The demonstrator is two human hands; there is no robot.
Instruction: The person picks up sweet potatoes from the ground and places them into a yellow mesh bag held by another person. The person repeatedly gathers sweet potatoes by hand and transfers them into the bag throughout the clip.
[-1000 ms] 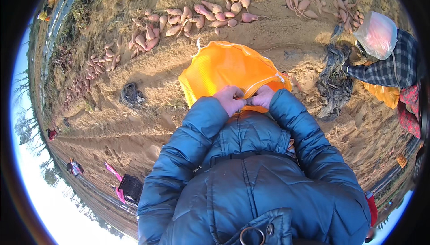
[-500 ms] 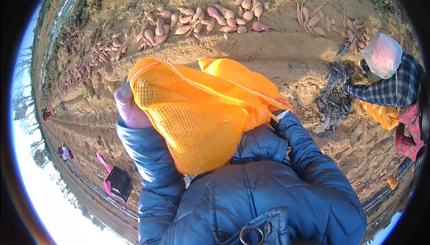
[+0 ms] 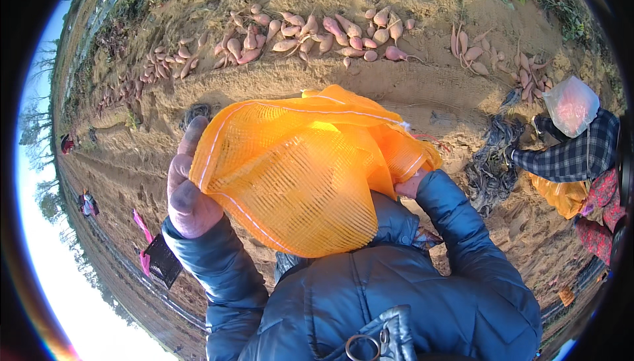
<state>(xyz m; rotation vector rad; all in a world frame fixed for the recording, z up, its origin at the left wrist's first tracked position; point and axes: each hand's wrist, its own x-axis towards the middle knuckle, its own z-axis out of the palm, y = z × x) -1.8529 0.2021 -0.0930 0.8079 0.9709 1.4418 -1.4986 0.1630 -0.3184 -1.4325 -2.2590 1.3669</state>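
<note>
sandy ground (image 3: 317, 78) — both hands (image 3: 188, 206) (image 3: 411, 184) on orange bag (image 3: 290, 169)

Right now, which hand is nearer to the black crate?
Left. The left hand is at the left edge of the orange mesh bag, with the black crate beyond it, to the left; the right hand is at the bag's right side, farther away.

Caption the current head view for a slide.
A person's left hand and right hand hold an orange mesh bag before pinkish, tapered sweet potatoes lying on brown, sandy soil.
</note>
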